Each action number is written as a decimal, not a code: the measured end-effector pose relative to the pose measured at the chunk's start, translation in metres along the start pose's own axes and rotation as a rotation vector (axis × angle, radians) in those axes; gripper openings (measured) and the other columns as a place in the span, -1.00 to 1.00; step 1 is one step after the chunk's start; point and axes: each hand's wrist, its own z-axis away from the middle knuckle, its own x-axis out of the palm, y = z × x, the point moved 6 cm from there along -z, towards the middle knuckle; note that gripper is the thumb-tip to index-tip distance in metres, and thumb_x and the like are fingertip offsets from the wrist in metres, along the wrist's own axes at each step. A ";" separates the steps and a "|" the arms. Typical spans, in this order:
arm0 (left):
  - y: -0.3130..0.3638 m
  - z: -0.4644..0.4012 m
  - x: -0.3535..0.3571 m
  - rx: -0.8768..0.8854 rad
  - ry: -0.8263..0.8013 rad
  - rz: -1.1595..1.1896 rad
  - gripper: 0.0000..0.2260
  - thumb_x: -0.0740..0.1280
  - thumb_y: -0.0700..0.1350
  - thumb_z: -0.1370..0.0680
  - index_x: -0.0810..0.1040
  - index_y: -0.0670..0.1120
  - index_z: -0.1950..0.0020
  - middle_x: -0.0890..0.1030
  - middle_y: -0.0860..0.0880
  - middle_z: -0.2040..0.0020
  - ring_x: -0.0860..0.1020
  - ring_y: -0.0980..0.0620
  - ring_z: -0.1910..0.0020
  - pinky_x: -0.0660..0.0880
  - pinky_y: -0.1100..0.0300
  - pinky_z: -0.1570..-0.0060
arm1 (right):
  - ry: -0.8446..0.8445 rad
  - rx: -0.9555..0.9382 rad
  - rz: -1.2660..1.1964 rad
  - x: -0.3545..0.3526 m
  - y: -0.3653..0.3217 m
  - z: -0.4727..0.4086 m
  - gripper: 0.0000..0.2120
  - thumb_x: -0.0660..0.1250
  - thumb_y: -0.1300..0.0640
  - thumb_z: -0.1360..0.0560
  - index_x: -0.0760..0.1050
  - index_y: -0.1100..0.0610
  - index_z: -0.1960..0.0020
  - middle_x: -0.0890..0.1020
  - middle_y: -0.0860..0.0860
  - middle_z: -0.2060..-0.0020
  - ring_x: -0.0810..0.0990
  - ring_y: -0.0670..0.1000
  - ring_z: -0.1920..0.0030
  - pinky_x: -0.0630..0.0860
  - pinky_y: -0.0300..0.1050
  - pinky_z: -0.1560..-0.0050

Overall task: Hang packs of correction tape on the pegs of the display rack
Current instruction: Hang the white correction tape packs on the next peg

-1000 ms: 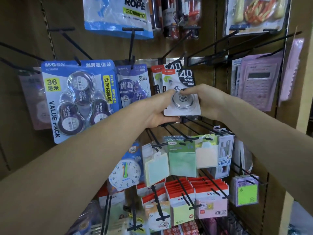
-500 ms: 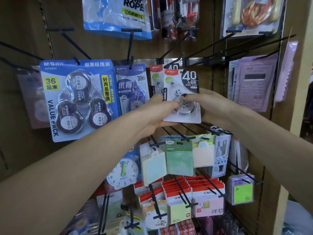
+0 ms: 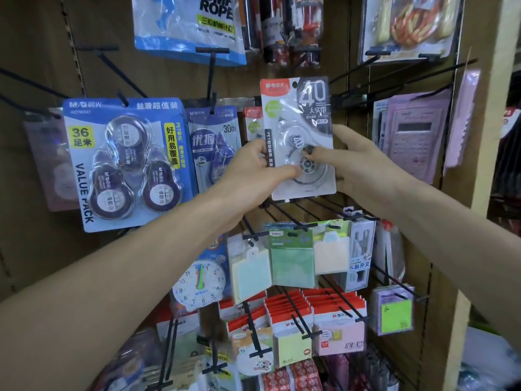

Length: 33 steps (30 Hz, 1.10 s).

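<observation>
Both hands meet on the correction tape pack (image 3: 298, 136), upright in front of the display rack (image 3: 321, 66): left hand (image 3: 251, 170) on its left edge, right hand (image 3: 358, 167) on its right edge, thumbs across the front. Left of the grip hangs the single tape pack (image 3: 214, 148), further left the value pack (image 3: 127, 162). Right of it hangs the calculator pack (image 3: 411, 136). Directly below hang the sticky note packs (image 3: 291, 258); above and left, the rope bag (image 3: 191, 26).
</observation>
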 end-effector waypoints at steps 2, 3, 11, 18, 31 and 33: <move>0.000 0.001 -0.001 -0.013 0.000 -0.024 -0.74 0.55 -0.17 -0.51 0.55 0.04 -0.09 0.76 -0.06 -0.05 0.74 -0.01 -0.04 0.68 0.04 -0.11 | 0.012 0.011 -0.012 0.000 0.003 0.001 -0.60 0.40 0.24 -0.63 0.49 0.09 -0.44 0.74 0.07 -0.20 0.77 0.08 -0.13 0.74 -0.04 0.00; 0.000 0.002 -0.001 -0.014 -0.001 -0.038 -0.74 0.55 -0.16 -0.51 0.56 0.03 -0.10 0.76 -0.07 -0.05 0.74 -0.02 -0.04 0.68 0.02 -0.12 | 0.018 0.016 -0.018 0.000 0.004 0.002 -0.60 0.40 0.24 -0.63 0.49 0.09 -0.44 0.74 0.06 -0.19 0.77 0.08 -0.12 0.74 -0.03 0.00; -0.003 0.001 -0.004 -0.044 0.044 -0.100 -0.62 0.57 -0.01 -0.46 0.57 -0.12 -0.18 0.72 -0.23 -0.13 0.70 -0.24 -0.12 0.62 -0.23 -0.19 | 0.114 0.060 -0.023 -0.001 0.017 -0.009 -0.61 0.47 0.18 -0.57 0.54 0.10 -0.39 0.73 0.08 -0.20 0.74 0.11 -0.17 0.65 0.15 -0.27; -0.026 -0.037 -0.009 -0.125 0.110 -0.233 -0.60 0.46 0.10 -0.54 0.48 -0.10 -0.24 0.63 -0.07 -0.11 0.63 -0.07 -0.09 0.60 0.02 -0.02 | 0.180 0.193 0.000 0.010 0.035 -0.049 -0.61 0.50 0.18 -0.56 0.54 0.15 -0.36 0.71 0.13 -0.20 0.72 0.14 -0.18 0.65 0.09 -0.22; -0.042 -0.033 -0.008 -0.233 -0.010 -0.445 -0.33 0.30 0.02 -0.66 0.05 -0.15 -0.65 0.50 -0.14 -0.36 0.48 -0.07 -0.17 0.44 0.10 -0.09 | 0.256 0.344 0.066 0.017 0.064 -0.078 -0.02 0.67 -0.10 -0.17 0.41 0.23 -0.46 0.68 0.16 -0.22 0.72 0.20 -0.14 0.67 0.18 -0.18; -0.036 -0.023 -0.008 -0.214 -0.034 -0.475 -0.33 0.30 0.04 -0.66 0.06 -0.14 -0.65 0.52 -0.11 -0.27 0.49 -0.04 -0.08 0.44 0.10 -0.03 | 0.235 0.345 0.275 0.019 0.057 -0.068 -0.08 0.59 -0.17 -0.37 0.30 0.23 -0.53 0.56 0.10 -0.30 0.60 0.19 -0.30 0.56 0.05 -0.25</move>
